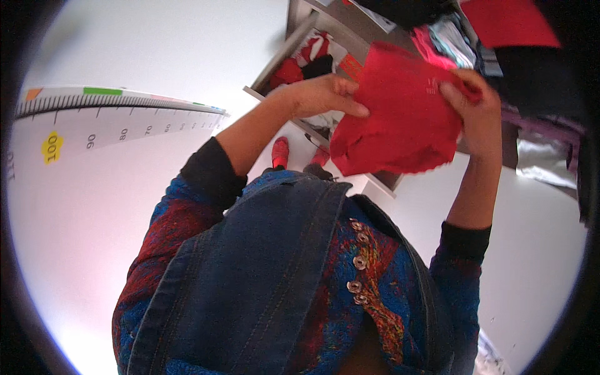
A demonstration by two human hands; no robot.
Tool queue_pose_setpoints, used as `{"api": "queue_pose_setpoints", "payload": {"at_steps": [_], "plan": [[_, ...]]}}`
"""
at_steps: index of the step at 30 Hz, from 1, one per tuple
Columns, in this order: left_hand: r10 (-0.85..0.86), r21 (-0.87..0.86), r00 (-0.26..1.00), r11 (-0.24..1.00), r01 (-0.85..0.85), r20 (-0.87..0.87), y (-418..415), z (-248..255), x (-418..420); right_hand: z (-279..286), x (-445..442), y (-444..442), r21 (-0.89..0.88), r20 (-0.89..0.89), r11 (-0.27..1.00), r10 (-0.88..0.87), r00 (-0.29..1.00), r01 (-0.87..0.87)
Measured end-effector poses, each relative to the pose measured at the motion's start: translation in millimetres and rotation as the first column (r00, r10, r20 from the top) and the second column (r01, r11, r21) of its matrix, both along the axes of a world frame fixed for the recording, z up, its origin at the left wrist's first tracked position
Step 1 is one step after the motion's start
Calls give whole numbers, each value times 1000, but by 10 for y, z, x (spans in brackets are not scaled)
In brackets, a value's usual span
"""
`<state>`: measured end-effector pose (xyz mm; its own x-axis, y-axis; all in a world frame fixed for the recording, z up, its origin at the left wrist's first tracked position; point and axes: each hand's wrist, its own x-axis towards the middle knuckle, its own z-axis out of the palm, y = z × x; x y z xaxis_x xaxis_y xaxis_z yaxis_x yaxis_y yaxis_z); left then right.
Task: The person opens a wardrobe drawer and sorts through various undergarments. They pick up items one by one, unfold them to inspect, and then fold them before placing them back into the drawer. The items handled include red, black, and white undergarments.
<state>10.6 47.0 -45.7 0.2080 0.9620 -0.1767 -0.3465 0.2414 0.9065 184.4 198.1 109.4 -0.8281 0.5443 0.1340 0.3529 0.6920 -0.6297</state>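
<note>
A red cloth garment (398, 117), with small print near its upper right part, is spread between my two hands above an open drawer. My left hand (328, 96) pinches its left edge between thumb and fingers. At its upper right edge my right hand (476, 103) grips a bunched part of the fabric, thumb on the near side. The garment's lower edge hangs loose and looks ruffled. What kind of garment it is, I cannot tell.
The open drawer (276, 70) holds red, white and black clothes (318, 65). Folded clothes (452, 42) and dark fabric (534, 79) lie at the upper right. A growth chart (108, 117) hangs at the left. My feet in red footwear (280, 152) stand beside the drawer.
</note>
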Motion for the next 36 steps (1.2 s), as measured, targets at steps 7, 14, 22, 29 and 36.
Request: {"api": "queue_pose_setpoints", "payload": {"at_steps": [7,14,22,29,36], "plan": [[189,-249,976,956,-157,106,7,18,12,-215,-75,280,-214,0,976,42,999,-41],[382,-194,920,913,-359,94,-36,-42,-72,-309,31,-86,206,2,796,581,814,-569],[272,-269,801,952,-144,534,-115,-167,-86,-830,367,-465,239,222,785,528,820,-571],[387,-195,922,906,-375,24,-107,-166,181,-999,422,-536,89,292,804,543,787,-588],[113,-48,926,989,-140,-360,-226,-318,272,-1223,227,-353,-236,139,914,367,920,-329]]}}
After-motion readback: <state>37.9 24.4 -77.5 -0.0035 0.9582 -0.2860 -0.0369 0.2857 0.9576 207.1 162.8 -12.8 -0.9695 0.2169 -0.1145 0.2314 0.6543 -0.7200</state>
